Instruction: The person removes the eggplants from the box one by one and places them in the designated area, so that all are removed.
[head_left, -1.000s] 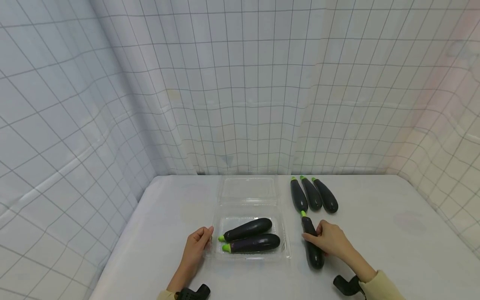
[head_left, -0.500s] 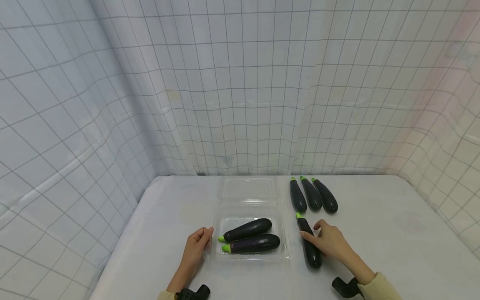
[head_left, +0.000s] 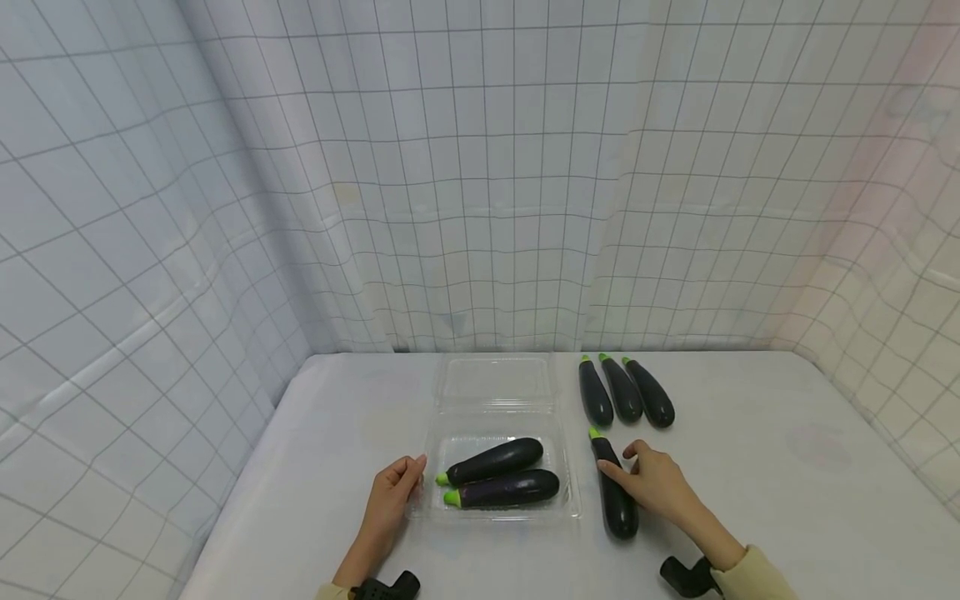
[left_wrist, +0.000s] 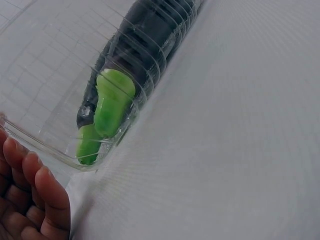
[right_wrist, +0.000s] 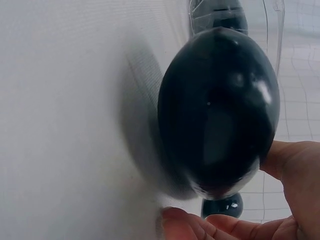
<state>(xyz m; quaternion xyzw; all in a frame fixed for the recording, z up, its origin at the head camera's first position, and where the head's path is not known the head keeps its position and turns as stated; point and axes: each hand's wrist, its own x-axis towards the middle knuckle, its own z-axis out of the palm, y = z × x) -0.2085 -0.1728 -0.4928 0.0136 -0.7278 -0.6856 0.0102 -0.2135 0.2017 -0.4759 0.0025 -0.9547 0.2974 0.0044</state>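
Observation:
A clear plastic clamshell container (head_left: 495, 514) lies with its lid flipped back, and two dark eggplants (head_left: 501, 461) with green stems rest inside it. At its left edge, my left hand (head_left: 396, 487) pinches the rim between thumb and fingers; the left wrist view shows the curled fingers (left_wrist: 45, 187) by that rim. Right of the container, my right hand (head_left: 654, 480) holds another eggplant (head_left: 617, 500), the thumb across it and the fingers along its far side. This eggplant's rounded end (right_wrist: 217, 115) fills the middle of the right wrist view.
Three more eggplants (head_left: 622, 390) lie side by side at the back, right of the open lid (head_left: 495, 379). A white cloth covers the table (head_left: 337, 433). Grid-patterned curtains (head_left: 480, 208) hang behind and at both sides.
My right hand has shifted the held eggplant slightly left, and its stem has come away from the back eggplant it seemed to touch. My left hand stays at the container's edge.

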